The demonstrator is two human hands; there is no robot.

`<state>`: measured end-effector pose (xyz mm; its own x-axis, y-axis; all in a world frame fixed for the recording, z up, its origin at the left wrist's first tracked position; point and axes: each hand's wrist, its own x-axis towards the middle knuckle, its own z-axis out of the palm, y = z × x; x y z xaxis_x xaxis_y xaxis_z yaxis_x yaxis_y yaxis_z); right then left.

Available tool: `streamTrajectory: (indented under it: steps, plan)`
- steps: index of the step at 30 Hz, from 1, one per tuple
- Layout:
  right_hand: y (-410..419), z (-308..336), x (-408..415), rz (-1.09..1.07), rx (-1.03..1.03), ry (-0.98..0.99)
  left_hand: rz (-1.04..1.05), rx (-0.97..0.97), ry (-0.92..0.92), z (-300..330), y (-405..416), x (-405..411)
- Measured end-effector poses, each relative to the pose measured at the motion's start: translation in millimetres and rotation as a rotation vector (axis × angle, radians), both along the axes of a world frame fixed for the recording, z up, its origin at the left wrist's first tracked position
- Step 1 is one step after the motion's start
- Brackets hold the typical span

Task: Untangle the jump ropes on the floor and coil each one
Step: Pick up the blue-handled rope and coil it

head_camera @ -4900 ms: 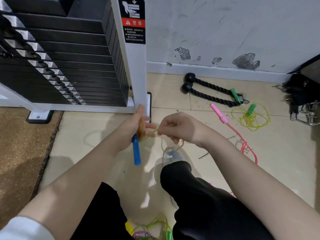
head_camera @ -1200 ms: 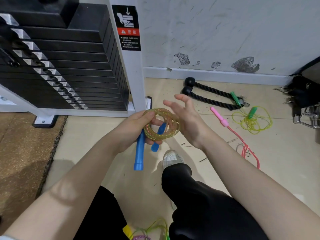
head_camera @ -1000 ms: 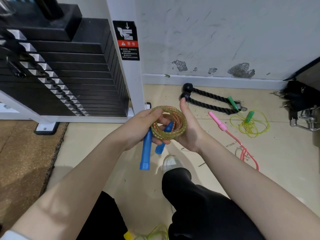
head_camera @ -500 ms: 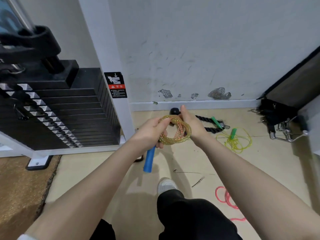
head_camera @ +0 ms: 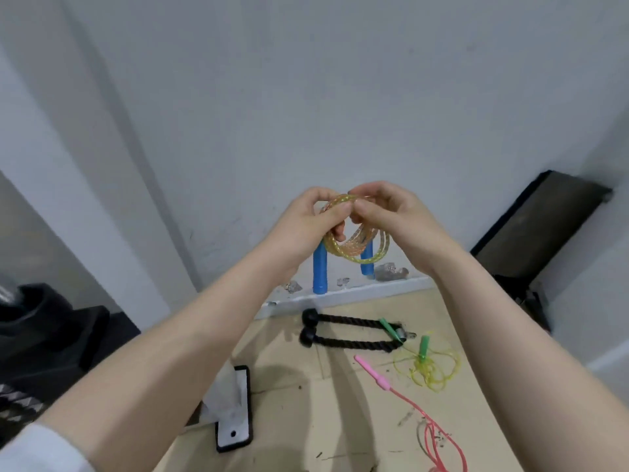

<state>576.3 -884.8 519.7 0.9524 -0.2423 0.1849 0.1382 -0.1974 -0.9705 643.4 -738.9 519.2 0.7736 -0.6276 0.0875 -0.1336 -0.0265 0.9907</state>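
Since 0.5 s ago both hands have come up w/ the coil, from in front of the floor to in front of the wall; view tilted up too, so the weight stack has mostly dropped out at lower left, and a 2nd blue handle now shows.

Largest first: wall (head_camera: 340,97) behind the hands, floor (head_camera: 306,396) below them. 1 weight machine (head_camera: 44,338), dark, far below-left of the left hand, w/ 1 white foot plate (head_camera: 235,417) below the left forearm. 1 black rope attachment (head_camera: 350,333) w/ 2 ball ends lies on the floor below the hands, long axis left-right.

Ropes: 3 jump ropes counted. 1 yellow-orange coil (head_camera: 354,243), several loops, held between the hands, ring roughly facing the camera. Its 2 blue handles (head_camera: 320,267) hang straight down under the hands, long axes vertical, side by side, free ends down. 1 pink rope (head_camera: 425,417) loose on the floor below the right forearm, handle pointing up-left. 1 green-handled yellow rope (head_camera: 429,366), a loose tangle, below the right hand, just right of the black rope.

Left hand (head_camera: 306,226): raised, fingers curled round the coil's left side, thumb on top. Right hand (head_camera: 384,212): fingers bent, pinching the coil's top, fingertips meeting the left thumb. Both forearms angle up and inward.
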Motion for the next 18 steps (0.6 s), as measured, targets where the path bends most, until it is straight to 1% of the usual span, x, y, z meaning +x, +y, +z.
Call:
streamTrajectory:
  steps: [4, 8, 11, 14, 18]
  plan:
    - [-32, 110, 8, -0.046, -0.035, -0.043, -0.027, -0.192, 0.129, 112, -42, 12]
    - [-52, 219, 9, -0.116, -0.049, -0.092, -0.107, -0.252, 0.137, 221, -68, 19]
    - [-68, 294, 8, -0.143, -0.078, -0.115, -0.155, -0.231, 0.076, 294, -80, 21]
    - [-83, 360, 14, -0.17, -0.106, -0.158, -0.151, -0.179, -0.015, 362, -92, 27]
    - [-105, 444, 40, -0.216, -0.158, -0.24, -0.104, -0.129, -0.226, 452, -111, 53]
